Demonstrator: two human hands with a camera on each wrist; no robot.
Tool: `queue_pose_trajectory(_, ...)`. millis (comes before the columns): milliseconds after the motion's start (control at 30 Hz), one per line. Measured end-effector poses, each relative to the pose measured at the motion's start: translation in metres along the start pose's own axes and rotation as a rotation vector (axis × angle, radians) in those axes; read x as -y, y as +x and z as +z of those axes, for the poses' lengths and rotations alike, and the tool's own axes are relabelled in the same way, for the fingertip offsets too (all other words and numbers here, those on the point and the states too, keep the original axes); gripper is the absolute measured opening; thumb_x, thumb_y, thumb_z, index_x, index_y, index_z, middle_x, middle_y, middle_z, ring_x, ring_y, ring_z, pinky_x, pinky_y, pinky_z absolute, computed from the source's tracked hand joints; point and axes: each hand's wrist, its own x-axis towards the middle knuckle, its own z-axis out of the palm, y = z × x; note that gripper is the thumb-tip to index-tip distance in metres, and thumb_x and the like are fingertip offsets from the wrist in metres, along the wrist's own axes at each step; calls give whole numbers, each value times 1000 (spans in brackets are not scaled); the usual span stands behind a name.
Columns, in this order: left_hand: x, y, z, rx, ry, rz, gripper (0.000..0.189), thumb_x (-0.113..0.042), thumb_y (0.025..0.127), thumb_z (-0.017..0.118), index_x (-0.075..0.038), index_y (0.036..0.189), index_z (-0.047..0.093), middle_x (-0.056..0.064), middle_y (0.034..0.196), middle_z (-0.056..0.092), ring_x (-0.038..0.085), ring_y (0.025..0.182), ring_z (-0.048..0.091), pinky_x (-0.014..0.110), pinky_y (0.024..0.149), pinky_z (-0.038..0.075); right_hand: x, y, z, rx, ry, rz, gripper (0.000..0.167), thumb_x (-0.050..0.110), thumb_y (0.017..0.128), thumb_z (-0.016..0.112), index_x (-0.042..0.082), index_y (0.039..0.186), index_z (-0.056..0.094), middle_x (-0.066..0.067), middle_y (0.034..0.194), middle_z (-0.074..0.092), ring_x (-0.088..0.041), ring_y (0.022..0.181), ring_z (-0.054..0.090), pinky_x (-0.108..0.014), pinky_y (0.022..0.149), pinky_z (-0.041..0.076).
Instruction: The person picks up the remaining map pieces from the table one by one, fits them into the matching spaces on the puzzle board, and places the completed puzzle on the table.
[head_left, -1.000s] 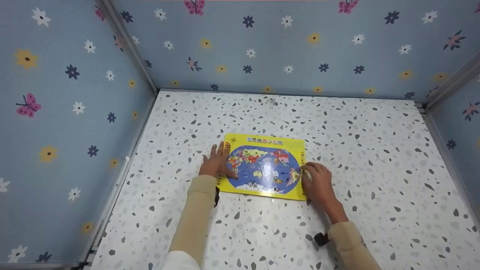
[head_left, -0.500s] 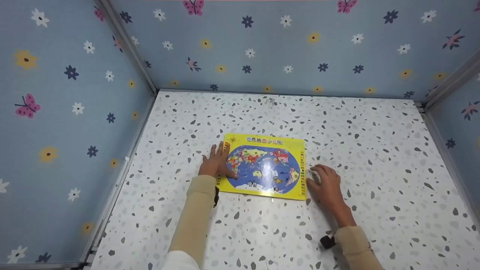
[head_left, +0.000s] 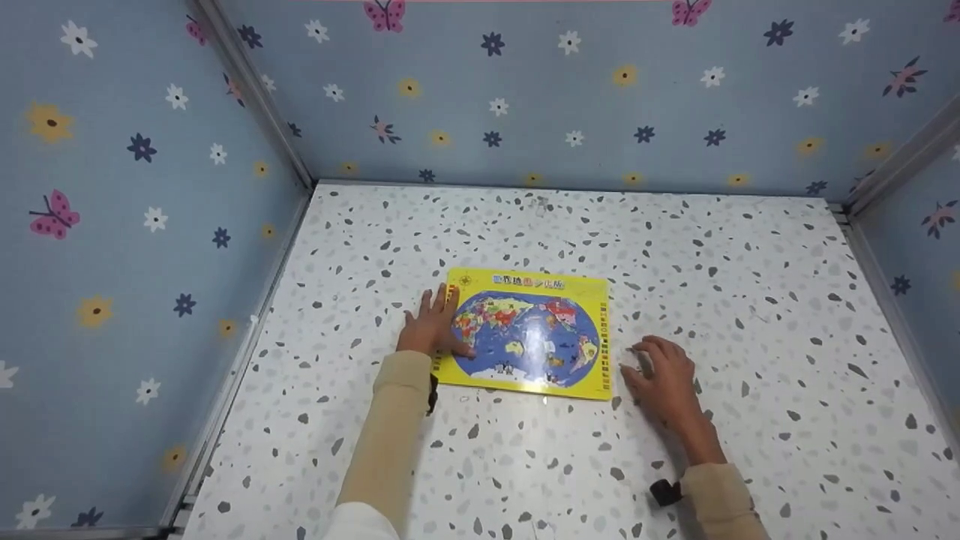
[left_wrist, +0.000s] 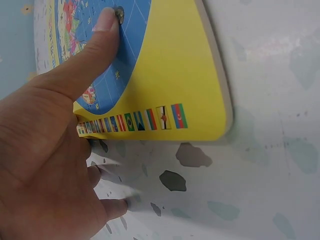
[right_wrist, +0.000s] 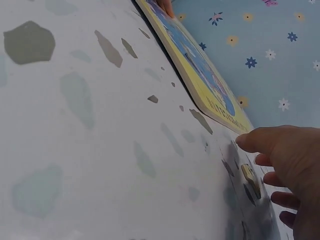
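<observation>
A yellow world map board (head_left: 559, 386) with a blue oval map lies flat on the table. My left hand (head_left: 429, 328) rests on its left edge; in the left wrist view, the thumb (left_wrist: 95, 52) lies across the blue map and the other fingers spread beside the board's edge, which has a row of printed flags. My right hand (head_left: 666, 379) is off the board, a short way to its right, fingers loosely bent. Under those fingers in the right wrist view is a small tan piece (right_wrist: 251, 181), apparently on the table; what it is cannot be told.
The white speckled table (head_left: 540, 465) surrounds the board on all sides. Blue flowered panels (head_left: 570, 97) rise behind the table and at its left and right. A dark wrist camera (head_left: 664, 492) sits at the right sleeve.
My right hand has left the board's right edge and moved right and slightly toward me. The left hand and the board have stayed in place.
</observation>
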Motion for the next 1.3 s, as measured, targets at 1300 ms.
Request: queue_pose_trajectory(1300, 0, -1, 0, -14, 4, 1, 121, -50, 68, 82, -19, 156, 5, 6, 163, -2, 31, 149, -4, 60, 117, 6, -15, -16, -6, -40, 20, 23, 22, 27, 85, 72, 11, 97, 64, -13, 133, 52, -37, 131, 40, -57, 109, 25)
